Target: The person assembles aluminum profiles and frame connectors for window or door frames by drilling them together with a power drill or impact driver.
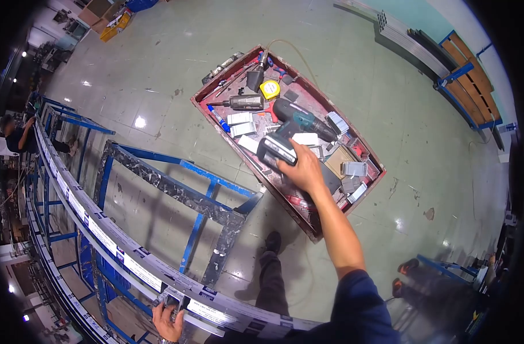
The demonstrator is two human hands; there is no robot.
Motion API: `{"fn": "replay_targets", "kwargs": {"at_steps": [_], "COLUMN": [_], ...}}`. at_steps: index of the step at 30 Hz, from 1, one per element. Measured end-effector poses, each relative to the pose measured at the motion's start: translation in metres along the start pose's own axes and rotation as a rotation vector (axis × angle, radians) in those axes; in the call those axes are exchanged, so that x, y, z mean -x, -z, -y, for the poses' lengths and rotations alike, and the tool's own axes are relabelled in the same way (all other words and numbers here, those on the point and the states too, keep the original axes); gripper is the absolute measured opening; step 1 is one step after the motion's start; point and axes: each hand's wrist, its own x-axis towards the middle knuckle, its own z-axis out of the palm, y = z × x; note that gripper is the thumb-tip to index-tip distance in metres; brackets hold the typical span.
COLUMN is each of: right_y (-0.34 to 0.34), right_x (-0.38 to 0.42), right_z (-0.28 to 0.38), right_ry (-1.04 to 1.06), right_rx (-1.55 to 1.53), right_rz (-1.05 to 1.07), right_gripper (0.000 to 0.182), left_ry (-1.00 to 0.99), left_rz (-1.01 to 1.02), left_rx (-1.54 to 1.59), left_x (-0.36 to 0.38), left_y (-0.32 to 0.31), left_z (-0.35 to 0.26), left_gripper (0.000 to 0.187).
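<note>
My right hand (303, 167) reaches over a red tool tray and is closed on the battery end of a teal-and-black cordless drill (305, 121). Around the drill lie a yellow tape measure (269, 89), a dark air tool (246, 102), a blue marker (218, 118) and several pale metal brackets (354, 168). Down at the lower left, my left hand (168, 325) has its fingers curled on a small metal bracket (173, 299) against a long metal profile (116, 241) with printed labels. Part of the bracket is hidden by the fingers.
The red tray (354, 137) stands right of a blue steel trestle (196, 215). A hose (299, 46) runs off its far end. Another person (18, 135) is at the profile's far left end; someone's feet (402, 275) show at lower right. Metal bars (411, 49) lie at upper right.
</note>
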Motion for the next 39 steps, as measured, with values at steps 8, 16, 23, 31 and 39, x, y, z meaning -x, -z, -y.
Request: {"fn": "replay_targets", "kwargs": {"at_steps": [8, 16, 23, 31, 39], "right_y": [-0.004, -0.029, -0.064, -0.032, 0.027], "right_x": [0.039, -0.002, -0.060, -0.051, -0.048], "right_z": [-0.006, 0.005, 0.002, -0.035, -0.112], "right_ry": [0.178, 0.052, 0.060, 0.153, 0.122], "right_rx": [-0.020, -0.150, -0.054, 0.135, 1.071], "right_rz": [0.029, -0.144, -0.244, -0.375, 0.047], "right_gripper": [0.071, 0.072, 0.077, 0.041, 0.020], "left_ry": [0.017, -0.014, -0.011, -0.019, 0.050], "left_rz": [0.006, 0.010, 0.012, 0.016, 0.037], "left_rx": [0.010, -0.015, 0.021, -0.001, -0.007], "left_x": [-0.001, 0.002, 0.004, 0.005, 0.003], "left_y": [0.002, -0.001, -0.003, -0.003, -0.001], "left_z": [-0.006, 0.002, 0.001, 0.007, 0.001], "left_gripper": [0.035, 0.033, 0.030, 0.029, 0.032]}}
